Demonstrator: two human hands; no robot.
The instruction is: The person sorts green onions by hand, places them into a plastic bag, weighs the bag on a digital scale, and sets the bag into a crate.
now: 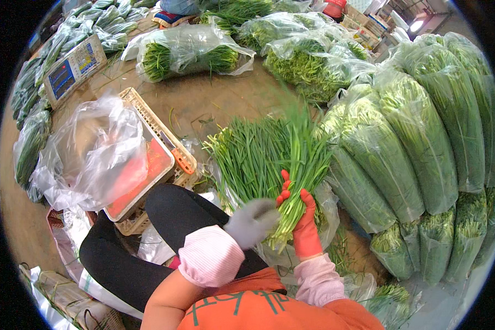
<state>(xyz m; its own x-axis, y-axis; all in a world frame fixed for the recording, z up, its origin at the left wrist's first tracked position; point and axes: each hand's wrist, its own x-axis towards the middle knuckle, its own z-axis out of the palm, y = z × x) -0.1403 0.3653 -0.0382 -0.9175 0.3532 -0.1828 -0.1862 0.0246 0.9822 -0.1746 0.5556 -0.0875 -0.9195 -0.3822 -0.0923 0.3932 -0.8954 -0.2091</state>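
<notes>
My right hand [307, 227], in a red rubber glove, grips a bunch of garlic chives [299, 165] near its pale stem ends. The fingers wrap around the far side of the bunch, and its leaf tips blur at the top. Just left of the stems is my left hand [253, 222] in a grey glove. Motion blurs it, so its fingers and any contact with the stems cannot be made out. A wide pile of loose chives [251, 159] lies beyond both hands, partly over clear plastic.
To the left, a crumpled clear bag [95, 152] covers part of a scale's red pan [138, 181]. An orange-handled knife [182, 161] rests at a plastic crate [138, 103]. The scale display [74, 70] stands behind. Bagged greens [412, 140] are stacked right; a wrapped bundle [189, 53] lies ahead.
</notes>
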